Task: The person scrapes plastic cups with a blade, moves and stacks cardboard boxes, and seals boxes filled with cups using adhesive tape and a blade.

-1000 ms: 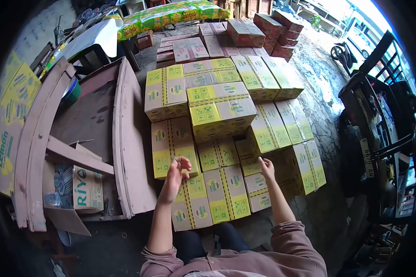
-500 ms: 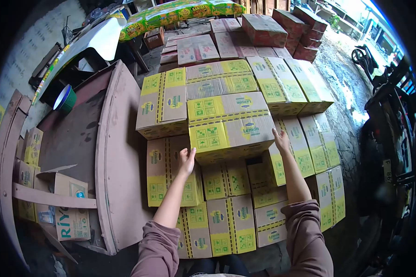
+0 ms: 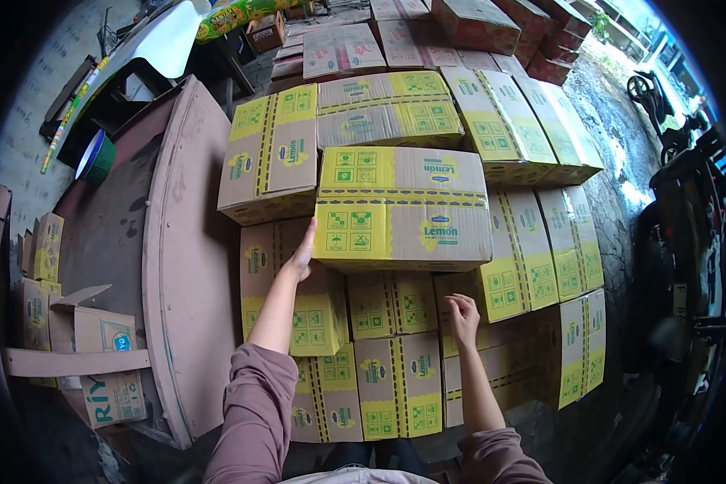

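Note:
In the head view a yellow and brown lemon carton (image 3: 402, 210) lies on the stack in front of me, its near edge jutting over lower boxes. My left hand (image 3: 302, 254) rests along its left side near the front corner, fingers stretched out flat against the cardboard. Below its front edge and apart from it, my right hand (image 3: 462, 319) hangs with the fingers curled in and nothing visible in them. Beneath the right hand are lower lemon cartons (image 3: 399, 387). Another lemon carton (image 3: 276, 153) sits just behind and left of the front one.
A pinkish wooden partition (image 3: 189, 250) runs along the left of the stack. Beyond it are a green bucket (image 3: 97, 161) and an opened carton (image 3: 109, 363). More boxes (image 3: 343, 52) are piled at the back, and a motorcycle (image 3: 661, 113) stands far right.
The front carton has shifted slightly and turned squarer to me. My right hand has come off its right side and moved down toward me; my left hand's fingers have straightened against it.

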### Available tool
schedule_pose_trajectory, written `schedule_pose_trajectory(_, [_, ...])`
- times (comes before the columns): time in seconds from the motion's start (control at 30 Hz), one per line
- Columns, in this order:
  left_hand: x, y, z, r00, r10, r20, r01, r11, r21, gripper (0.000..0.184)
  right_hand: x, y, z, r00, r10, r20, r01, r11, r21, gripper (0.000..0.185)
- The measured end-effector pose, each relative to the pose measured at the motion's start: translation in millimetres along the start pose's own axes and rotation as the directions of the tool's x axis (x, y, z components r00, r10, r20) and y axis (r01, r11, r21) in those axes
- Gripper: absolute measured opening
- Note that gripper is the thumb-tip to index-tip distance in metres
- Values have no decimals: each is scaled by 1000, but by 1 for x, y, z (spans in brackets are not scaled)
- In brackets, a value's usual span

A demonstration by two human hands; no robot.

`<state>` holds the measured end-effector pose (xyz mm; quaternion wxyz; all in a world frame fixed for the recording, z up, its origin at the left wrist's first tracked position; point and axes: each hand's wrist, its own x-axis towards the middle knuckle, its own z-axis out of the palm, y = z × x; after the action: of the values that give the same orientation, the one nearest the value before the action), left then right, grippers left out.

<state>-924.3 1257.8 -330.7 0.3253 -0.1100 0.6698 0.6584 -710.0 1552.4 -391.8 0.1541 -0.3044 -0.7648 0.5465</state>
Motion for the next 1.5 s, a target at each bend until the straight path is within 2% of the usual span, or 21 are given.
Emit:
schedule_pose_trajectory(0.03, [0, 8, 1, 1000, 3, -11, -4, 1000, -2, 72, 6, -3, -1, 997, -53, -49, 54, 998, 23, 19])
schedule_pose_trajectory(0.1, [6, -1, -2, 997, -51, -52, 55, 995, 87, 71, 43, -33, -22, 960, 102, -262, -117, 992, -42, 36])
schedule_pose_trajectory(0.13, [8, -7, -2, 994, -81, -70, 90, 988, 129, 71, 67, -51, -24, 975, 101, -198, -85, 993, 87, 45])
schedule_pose_trajectory(0.17, [9, -11, -3, 997, -67, 26, 66, 998, 10, 69, 90, -64, -24, 987, 85, -137, -54, 975, 215, 55])
schedule_pose_trajectory(0.23, [11, -16, -3, 979, 7, 203, 44, 969, -244, 67, 132, -59, -12, 953, 271, 134, -300, 908, 293, 68])
schedule_pose_trajectory(0.3, [-2, -22, 9, 970, 9, 241, 65, 952, -300, 64, 163, -53, -5, 826, 394, 403, -527, 792, 309, 81])
schedule_pose_trajectory(0.33, [-14, -24, 15, 966, 14, 256, 71, 945, -320, 62, 168, -63, -13, 808, 321, 493, -496, 822, 279, 86])
schedule_pose_trajectory(0.43, [-44, -58, 52, 984, 69, 167, -3, 931, -364, 61, 187, -70, -31, 653, 391, 649, -601, 788, 130, 74])
schedule_pose_trajectory(0.5, [-49, -60, 55, 976, 159, 149, -118, 960, -252, 66, 193, -63, -30, 654, 348, 672, -555, 824, 114, 60])
schedule_pose_trajectory(0.63, [-20, -66, 48, 994, 61, 91, -19, 913, -407, 76, 195, -63, -33, 683, 368, 631, -553, 825, 118, 51])
schedule_pose_trajectory(0.7, [-16, -65, 46, 984, 105, 144, -20, 866, -500, 79, 190, -67, -36, 651, 375, 660, -586, 801, 122, 50])
schedule_pose_trajectory(0.73, [-17, -65, 47, 993, 74, 91, -36, 931, -364, 78, 186, -60, -38, 655, 390, 647, -600, 789, 132, 50])
schedule_pose_trajectory(0.83, [-30, -59, 42, 996, -39, 80, 63, 944, -324, 75, 160, -36, -46, 694, 367, 619, -562, 814, 147, 57])
schedule_pose_trajectory(0.9, [-44, -65, 43, 997, -65, 48, 78, 925, -373, 70, 140, -30, -62, 652, 294, 699, -693, 605, 392, 69])
schedule_pose_trajectory(0.97, [-66, -85, 51, 996, -85, 10, 81, 893, -442, 67, 153, -16, -66, 615, 366, 698, -698, 664, 267, 80])
schedule_pose_trajectory(1.0, [-77, -97, 60, 995, -95, -5, 81, 873, -480, 66, 167, -2, -61, 550, 390, 739, -733, 648, 204, 71])
schedule_pose_trajectory(1.1, [-111, -135, 89, 990, -140, -35, 92, 798, -595, 63, 172, 5, -61, 563, 422, 710, -710, 686, 156, 71])
schedule_pose_trajectory(1.2, [-126, -171, 103, 967, -252, -35, 217, 889, -403, 76, 160, -12, -68, 585, 415, 697, -705, 685, 184, 70])
schedule_pose_trajectory(1.27, [-142, -184, 106, 994, -105, 11, 98, 871, -482, 76, 141, -11, -74, 606, 406, 684, -706, 670, 229, 70])
schedule_pose_trajectory(1.33, [-154, -188, 106, 998, 26, 52, 14, 757, -653, 62, 121, -7, -79, 632, 393, 668, -707, 646, 288, 70])
schedule_pose_trajectory(1.5, [-182, -200, 88, 998, -38, 50, 62, 572, -818, 53, 71, 2, -78, 690, 364, 625, -695, 573, 434, 69])
